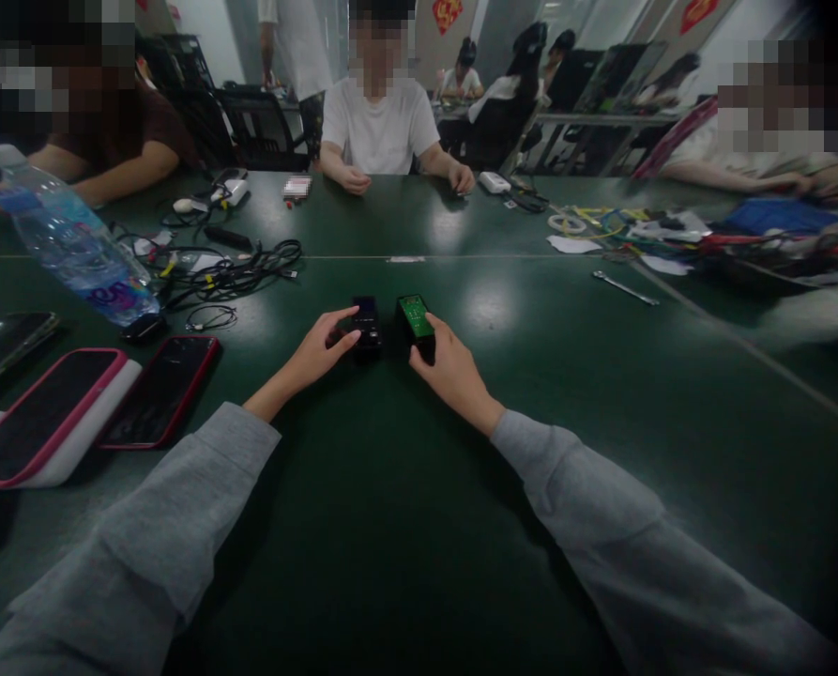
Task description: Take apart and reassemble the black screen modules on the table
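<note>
A small black device [366,327] with a dark screen and small light marks lies on the dark green table. The thumb and index finger of my left hand [320,345] are apart, with their tips at its left edge. Just to the right is a black box [413,317] with a green circuit board on its top face. My right hand [452,364] grips this box, thumb at the near left corner and fingers along the right side. A narrow gap separates the two devices. The far fingers of both hands are partly hidden.
To the left are phones [161,390], a pink-rimmed phone [45,413], tilted water bottles [84,249] and tangled black cables [250,272]. A wrench [626,288] and a pile of wires [616,223] lie to the right. A person in white [380,122] sits opposite; others sit at both sides.
</note>
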{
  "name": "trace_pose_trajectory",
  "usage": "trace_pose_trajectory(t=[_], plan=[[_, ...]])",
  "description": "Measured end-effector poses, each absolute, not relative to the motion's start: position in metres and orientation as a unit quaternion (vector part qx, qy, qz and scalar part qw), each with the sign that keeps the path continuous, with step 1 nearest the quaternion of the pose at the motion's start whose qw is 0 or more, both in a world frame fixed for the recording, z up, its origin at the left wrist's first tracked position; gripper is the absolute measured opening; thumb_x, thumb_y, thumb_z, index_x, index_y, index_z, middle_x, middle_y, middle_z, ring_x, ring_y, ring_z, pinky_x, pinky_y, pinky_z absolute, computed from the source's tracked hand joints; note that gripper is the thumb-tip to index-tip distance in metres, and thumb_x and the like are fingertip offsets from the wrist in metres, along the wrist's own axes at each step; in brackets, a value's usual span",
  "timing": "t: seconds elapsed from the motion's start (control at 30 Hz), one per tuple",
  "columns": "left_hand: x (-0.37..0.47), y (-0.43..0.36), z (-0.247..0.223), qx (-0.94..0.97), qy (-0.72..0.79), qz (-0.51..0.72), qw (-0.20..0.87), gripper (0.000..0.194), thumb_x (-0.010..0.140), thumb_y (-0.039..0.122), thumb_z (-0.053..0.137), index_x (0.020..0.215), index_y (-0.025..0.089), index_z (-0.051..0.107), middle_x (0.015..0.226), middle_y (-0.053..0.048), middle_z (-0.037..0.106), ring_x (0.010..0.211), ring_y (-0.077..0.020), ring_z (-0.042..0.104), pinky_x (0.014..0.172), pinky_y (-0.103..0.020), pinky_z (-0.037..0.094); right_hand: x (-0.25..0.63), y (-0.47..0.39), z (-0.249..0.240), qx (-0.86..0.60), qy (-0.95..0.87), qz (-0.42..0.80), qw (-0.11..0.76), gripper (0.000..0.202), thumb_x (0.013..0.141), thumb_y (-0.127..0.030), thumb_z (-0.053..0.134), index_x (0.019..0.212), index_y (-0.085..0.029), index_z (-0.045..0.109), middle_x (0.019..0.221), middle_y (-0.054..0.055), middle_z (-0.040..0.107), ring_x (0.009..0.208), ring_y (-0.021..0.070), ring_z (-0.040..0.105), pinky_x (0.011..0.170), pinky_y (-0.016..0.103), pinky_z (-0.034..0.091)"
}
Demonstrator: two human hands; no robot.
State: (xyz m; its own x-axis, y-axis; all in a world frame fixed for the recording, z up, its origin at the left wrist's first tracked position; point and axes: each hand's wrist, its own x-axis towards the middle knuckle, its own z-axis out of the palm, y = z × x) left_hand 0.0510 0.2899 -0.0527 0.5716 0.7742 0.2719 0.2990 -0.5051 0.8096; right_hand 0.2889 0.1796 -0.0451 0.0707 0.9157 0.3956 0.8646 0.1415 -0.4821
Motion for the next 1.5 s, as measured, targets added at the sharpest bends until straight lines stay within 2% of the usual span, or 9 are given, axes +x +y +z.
trace_pose_trajectory(t=[0.13,0.4,0.67,1.0,1.1,1.23,1.3,1.4,1.5], plan=[[0.052,0.289,-0.051,0.802,0.342,0.321,0.370,0.055,0.092,0.049,0.054,0.142,0.027,0.047,0.141,-0.012,0.048,0.109,-0.0252,0.059,0.094,-0.046,0.051,0.292,0.180,-0.045,-0.655,-0.688,-0.026,0.313,0.061,0.091,-0.023,0.050,0.145,0.001,0.034,0.148,0.026,0.037,0.138,0.0343,0.038,0.115,0.050,0.037],[0.051,0.289,-0.054,0.803,0.338,0.325,0.368,0.055,0.093,0.050,0.054,0.143,0.028,0.046,0.137,-0.012,0.051,0.104,-0.0235,0.060,0.092,-0.045,0.052,0.290,0.178,-0.044,-0.644,-0.724,-0.075,0.236,0.061,0.091,-0.017,0.045,0.148,-0.005,0.030,0.150,0.024,0.033,0.140,0.0349,0.036,0.111,0.052,0.041],[0.051,0.286,-0.050,0.806,0.345,0.320,0.359,0.055,0.093,0.051,0.052,0.143,0.027,0.046,0.136,-0.012,0.050,0.106,-0.0238,0.059,0.092,-0.045,0.052,0.284,0.174,-0.037,-0.639,-0.736,-0.096,0.202,0.056,0.094,-0.023,0.047,0.147,-0.009,0.035,0.151,0.023,0.033,0.140,0.0365,0.034,0.108,0.054,0.043],[0.052,0.285,-0.048,0.803,0.348,0.318,0.365,0.056,0.093,0.051,0.053,0.142,0.025,0.046,0.135,-0.013,0.051,0.105,-0.0237,0.060,0.091,-0.045,0.053,0.285,0.174,-0.038,-0.620,-0.755,-0.095,0.191,0.038,0.097,-0.028,0.049,0.134,-0.017,0.051,0.153,0.017,0.031,0.143,0.0355,0.030,0.106,0.056,0.044],[0.053,0.286,-0.049,0.803,0.346,0.320,0.365,0.055,0.093,0.050,0.053,0.142,0.026,0.046,0.137,-0.012,0.050,0.107,-0.0238,0.060,0.093,-0.045,0.052,0.285,0.175,-0.039,-0.616,-0.754,-0.082,0.212,0.040,0.098,-0.028,0.048,0.136,-0.019,0.050,0.151,0.015,0.035,0.142,0.0340,0.031,0.107,0.056,0.043],[0.053,0.286,-0.048,0.802,0.353,0.311,0.368,0.056,0.093,0.051,0.053,0.143,0.026,0.046,0.138,-0.012,0.049,0.105,-0.0230,0.060,0.093,-0.044,0.052,0.291,0.182,-0.046,-0.654,-0.692,-0.058,0.300,0.063,0.093,-0.031,0.055,0.149,-0.013,0.032,0.146,0.020,0.039,0.135,0.0341,0.041,0.107,0.053,0.044],[0.052,0.285,-0.047,0.801,0.354,0.307,0.372,0.057,0.093,0.051,0.053,0.143,0.027,0.045,0.140,-0.012,0.047,0.106,-0.0235,0.059,0.093,-0.044,0.052,0.295,0.187,-0.051,-0.667,-0.668,-0.026,0.330,0.067,0.091,-0.031,0.057,0.148,-0.008,0.032,0.141,0.022,0.044,0.128,0.0339,0.048,0.105,0.052,0.047],[0.052,0.284,-0.046,0.801,0.352,0.306,0.376,0.056,0.093,0.051,0.053,0.143,0.027,0.045,0.141,-0.012,0.046,0.108,-0.0240,0.059,0.094,-0.044,0.052,0.299,0.192,-0.055,-0.666,-0.655,0.033,0.357,0.063,0.088,-0.030,0.058,0.144,-0.009,0.037,0.133,0.019,0.053,0.117,0.0315,0.058,0.100,0.051,0.051],[0.052,0.285,-0.047,0.801,0.352,0.305,0.375,0.056,0.093,0.051,0.052,0.144,0.027,0.045,0.141,-0.012,0.046,0.107,-0.0234,0.059,0.093,-0.044,0.052,0.296,0.193,-0.052,-0.663,-0.648,0.039,0.372,0.061,0.086,-0.026,0.058,0.142,-0.010,0.039,0.133,0.018,0.054,0.117,0.0308,0.058,0.101,0.051,0.051]])
